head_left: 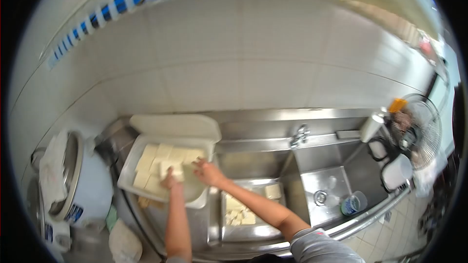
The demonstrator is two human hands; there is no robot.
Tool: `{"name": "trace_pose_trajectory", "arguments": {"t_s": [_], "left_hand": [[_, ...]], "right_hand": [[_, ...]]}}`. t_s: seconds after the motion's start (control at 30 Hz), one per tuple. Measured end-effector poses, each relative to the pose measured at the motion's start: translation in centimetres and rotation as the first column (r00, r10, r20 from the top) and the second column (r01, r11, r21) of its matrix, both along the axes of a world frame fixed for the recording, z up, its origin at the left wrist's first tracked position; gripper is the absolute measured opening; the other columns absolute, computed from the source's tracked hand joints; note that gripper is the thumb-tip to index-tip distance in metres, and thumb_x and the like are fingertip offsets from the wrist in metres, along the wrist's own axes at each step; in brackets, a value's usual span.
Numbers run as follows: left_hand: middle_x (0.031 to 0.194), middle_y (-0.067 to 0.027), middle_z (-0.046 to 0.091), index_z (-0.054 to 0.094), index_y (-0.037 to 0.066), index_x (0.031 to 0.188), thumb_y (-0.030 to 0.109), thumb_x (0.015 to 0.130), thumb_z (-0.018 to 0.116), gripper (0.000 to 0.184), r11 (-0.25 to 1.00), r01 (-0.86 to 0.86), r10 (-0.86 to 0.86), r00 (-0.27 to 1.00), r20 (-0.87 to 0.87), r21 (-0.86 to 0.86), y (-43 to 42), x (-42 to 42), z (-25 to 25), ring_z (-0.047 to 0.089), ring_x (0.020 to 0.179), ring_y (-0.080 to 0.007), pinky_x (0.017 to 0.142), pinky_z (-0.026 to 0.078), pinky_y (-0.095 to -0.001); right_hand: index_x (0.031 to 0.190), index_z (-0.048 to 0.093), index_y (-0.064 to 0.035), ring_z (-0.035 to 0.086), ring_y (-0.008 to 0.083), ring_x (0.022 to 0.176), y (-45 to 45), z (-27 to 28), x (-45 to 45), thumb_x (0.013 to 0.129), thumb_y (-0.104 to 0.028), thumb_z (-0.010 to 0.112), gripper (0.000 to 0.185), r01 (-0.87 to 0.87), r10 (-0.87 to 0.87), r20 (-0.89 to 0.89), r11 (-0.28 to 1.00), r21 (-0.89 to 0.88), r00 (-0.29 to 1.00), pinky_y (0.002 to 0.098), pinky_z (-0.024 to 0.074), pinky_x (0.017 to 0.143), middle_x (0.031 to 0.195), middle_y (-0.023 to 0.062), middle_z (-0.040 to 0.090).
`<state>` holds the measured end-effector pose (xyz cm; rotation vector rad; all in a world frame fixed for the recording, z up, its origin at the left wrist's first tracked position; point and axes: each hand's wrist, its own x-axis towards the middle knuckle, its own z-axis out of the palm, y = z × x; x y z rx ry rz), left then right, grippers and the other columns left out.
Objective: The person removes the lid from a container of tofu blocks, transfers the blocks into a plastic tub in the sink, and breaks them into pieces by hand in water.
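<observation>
Tub (194, 191) of white blocks (151, 153); left hand (169, 181), closed on one block (178, 171); right hand (207, 173), fingers loosely spread, empty, over tub.

Tub (196, 200): left of sinks, blocks (148, 165) inside
Left sink (253, 165): tray (269, 220) with blocks
Right sink (324, 180): cup (353, 204), front right
Faucet (300, 136): behind sinks
Pot (92, 180): left of tub
Fan (425, 122): far right
</observation>
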<state>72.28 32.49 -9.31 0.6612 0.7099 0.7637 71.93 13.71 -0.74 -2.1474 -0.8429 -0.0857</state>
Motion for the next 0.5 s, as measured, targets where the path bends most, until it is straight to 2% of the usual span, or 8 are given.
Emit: {"name": "trace_pose_trajectory", "arguments": {"t_s": [0.03,0.13,0.2,0.23,0.33,0.37,0.47,0.5], "left_hand": [[0.098,-0.0152,0.056,0.048,-0.009,0.101,-0.002,0.064,0.069,0.043,0.998,0.033,-0.038,0.996,0.079,0.058,-0.5,-0.9,1.5,0.059,0.082,-0.0271,0.072,0.052,-0.0397],[0.108,-0.0097,0.054,0.048,0.001,0.109,0.014,0.068,0.070,0.048,0.985,0.144,-0.131,0.983,-0.131,0.092,-5.4,-5.9,10.4,0.052,0.097,-0.0237,0.081,0.040,-0.0446],[0.108,-0.0080,0.053,0.048,0.003,0.110,0.018,0.069,0.069,0.049,0.958,0.253,-0.240,0.965,-0.105,0.135,-8.0,-7.5,12.1,0.050,0.100,-0.0222,0.082,0.037,-0.0446],[0.109,-0.0071,0.053,0.048,0.004,0.111,0.021,0.070,0.069,0.049,0.940,0.301,-0.289,0.953,-0.096,0.161,-9.2,-8.1,12.5,0.049,0.102,-0.0215,0.083,0.036,-0.0446],[0.107,-0.0071,0.053,0.047,0.004,0.111,0.022,0.070,0.069,0.050,0.860,0.482,-0.480,0.875,-0.054,0.165,-14.5,-9.7,12.6,0.050,0.099,-0.0217,0.081,0.038,-0.0443],[0.106,-0.0062,0.054,0.047,0.006,0.111,0.023,0.070,0.070,0.049,0.795,0.580,-0.595,0.803,0.042,0.177,-15.7,-9.4,10.8,0.051,0.098,-0.0220,0.078,0.040,-0.0421],[0.105,-0.0075,0.054,0.048,0.005,0.109,0.025,0.071,0.069,0.047,0.715,0.692,-0.689,0.721,-0.069,0.099,-22.2,-11.5,10.5,0.053,0.094,-0.0223,0.074,0.042,-0.0379],[0.104,-0.0081,0.054,0.048,0.005,0.109,0.025,0.072,0.069,0.047,0.679,0.729,-0.724,0.684,-0.087,0.085,-24.1,-11.8,9.4,0.053,0.093,-0.0221,0.072,0.043,-0.0366]], "right_hand": [[0.116,0.050,-0.0006,0.043,0.0348,0.113,-0.9,1.1,-0.5,0.081,-0.021,0.052,0.040,0.021,-0.020,-0.024,1.000,0.022,1.000,0.0376,0.0368,0.094,0.117,0.0254,0.047],[0.118,0.047,0.0018,0.045,0.0350,0.110,-3.9,2.8,-2.5,0.083,-0.033,0.052,0.049,0.047,-0.038,-0.088,0.994,0.102,0.995,0.0367,0.0390,0.091,0.117,0.0258,0.046],[0.119,0.046,0.0020,0.048,0.0315,0.107,-6.0,4.0,-4.5,0.082,-0.043,0.050,0.058,0.076,-0.047,-0.329,0.994,0.076,0.943,0.0355,0.0415,0.086,0.117,0.0237,0.048],[0.119,0.045,0.0022,0.050,0.0297,0.105,-7.1,4.2,-5.4,0.082,-0.049,0.048,0.063,0.082,-0.042,-0.444,0.994,0.072,0.895,0.0349,0.0427,0.083,0.117,0.0227,0.048],[0.123,0.042,0.0006,0.051,0.0214,0.096,-10.1,2.1,-7.8,0.080,-0.060,0.044,0.074,0.091,0.204,-0.727,0.935,0.344,0.656,0.0311,0.0440,0.075,0.112,0.0147,0.052],[0.123,0.042,-0.0029,0.048,0.0158,0.092,-11.7,2.9,-9.7,0.079,-0.060,0.046,0.072,0.184,0.227,-0.765,0.893,0.411,0.603,0.0278,0.0438,0.071,0.108,0.0071,0.053],[0.118,0.045,-0.0032,0.049,0.0131,0.088,-16.0,1.6,-11.8,0.078,-0.059,0.049,0.068,0.348,0.254,-0.756,0.769,0.537,0.604,0.0259,0.0443,0.069,0.103,0.0058,0.054],[0.110,0.050,-0.0032,0.051,0.0116,0.083,-17.5,1.0,-12.2,0.077,-0.056,0.053,0.062,0.424,0.210,-0.763,0.727,0.540,0.612,0.0239,0.0445,0.065,0.097,0.0064,0.056]]}}
